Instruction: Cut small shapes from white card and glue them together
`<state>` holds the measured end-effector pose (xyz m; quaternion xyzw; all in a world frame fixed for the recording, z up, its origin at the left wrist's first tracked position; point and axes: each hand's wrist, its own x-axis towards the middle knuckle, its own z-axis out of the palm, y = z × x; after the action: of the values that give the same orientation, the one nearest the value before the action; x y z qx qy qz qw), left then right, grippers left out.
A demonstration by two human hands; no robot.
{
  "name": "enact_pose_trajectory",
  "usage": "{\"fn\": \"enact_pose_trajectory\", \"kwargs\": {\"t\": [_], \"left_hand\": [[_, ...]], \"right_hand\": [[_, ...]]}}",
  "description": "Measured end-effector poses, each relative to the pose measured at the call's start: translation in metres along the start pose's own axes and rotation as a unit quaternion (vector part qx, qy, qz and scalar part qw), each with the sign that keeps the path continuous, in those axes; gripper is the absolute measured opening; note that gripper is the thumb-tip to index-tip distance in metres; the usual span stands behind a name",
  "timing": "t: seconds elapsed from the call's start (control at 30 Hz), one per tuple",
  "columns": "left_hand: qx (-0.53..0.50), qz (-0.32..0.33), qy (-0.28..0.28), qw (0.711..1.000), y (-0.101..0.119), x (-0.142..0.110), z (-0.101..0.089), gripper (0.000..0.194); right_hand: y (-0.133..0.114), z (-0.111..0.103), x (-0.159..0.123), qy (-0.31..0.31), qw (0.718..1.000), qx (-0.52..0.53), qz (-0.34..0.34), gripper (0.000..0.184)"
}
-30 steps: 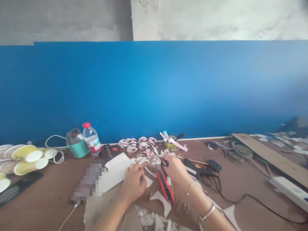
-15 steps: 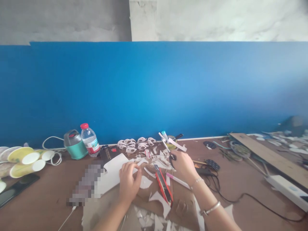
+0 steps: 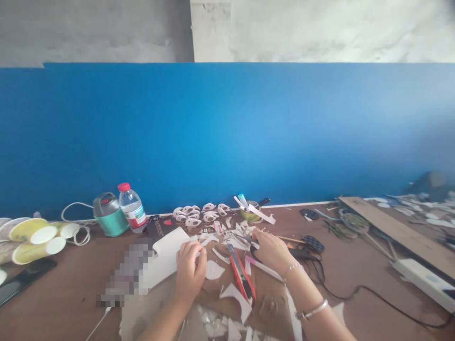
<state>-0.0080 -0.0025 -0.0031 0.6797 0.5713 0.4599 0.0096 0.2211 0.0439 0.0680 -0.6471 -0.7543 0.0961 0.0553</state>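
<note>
The scissors [image 3: 253, 246] have a black handle and slim metal blades, and lie low over a scatter of white scraps [image 3: 238, 244] at mid-bench, the blades pointing away and to the left. The fingers of the right hand [image 3: 270, 250] are curled around the handle, partly hiding it. Just beside is an orange-red box cutter [image 3: 242, 274], its blade out, with 1 white leaf-shaped piece [image 3: 214, 270] to its left. The left hand [image 3: 191, 269] is at the right edge of a white sheet [image 3: 167, 258], fingers loosely bent and thumb slightly apart; whether they grip it I cannot tell. Farther back on the brown bench [image 3: 80, 279] sit white looped cutouts [image 3: 192, 222] and, leftward, a red-capped bottle [image 3: 133, 210].
</note>
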Motion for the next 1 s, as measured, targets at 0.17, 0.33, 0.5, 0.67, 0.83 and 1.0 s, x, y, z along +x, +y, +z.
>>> {"fn": "enact_pose_trajectory", "kwargs": {"t": [0.17,0.33,0.5,0.67,0.83,1.0], "left_hand": [[-0.014,-0.001,0.003,1.0,0.0,0.001,0.0,0.016],[-0.023,-0.011,0.006,1.0,-0.001,0.001,-0.001,0.017],[-0.031,-0.019,0.022,0.999,-0.002,0.002,-0.001,0.017],[-0.071,-0.088,0.096,0.989,-0.011,0.0,0.003,0.015],[-0.07,-0.093,0.127,0.985,-0.02,-0.001,0.006,0.02],[-0.04,-0.062,0.077,0.994,-0.015,-0.001,0.004,0.025]], "right_hand": [[-0.001,0.009,0.006,0.007,1.0,0.007,0.01,0.019],[-0.002,0.009,0.007,0.005,0.999,0.046,-0.011,0.026],[-0.003,0.003,0.006,0.007,0.998,0.069,-0.002,0.021],[-0.005,0.002,0.006,0.002,0.996,0.089,0.006,0.011],[-0.004,0.005,0.009,0.022,0.994,0.104,0.025,0.014],[0.001,0.004,0.013,0.017,0.991,0.13,0.036,0.019]]}}
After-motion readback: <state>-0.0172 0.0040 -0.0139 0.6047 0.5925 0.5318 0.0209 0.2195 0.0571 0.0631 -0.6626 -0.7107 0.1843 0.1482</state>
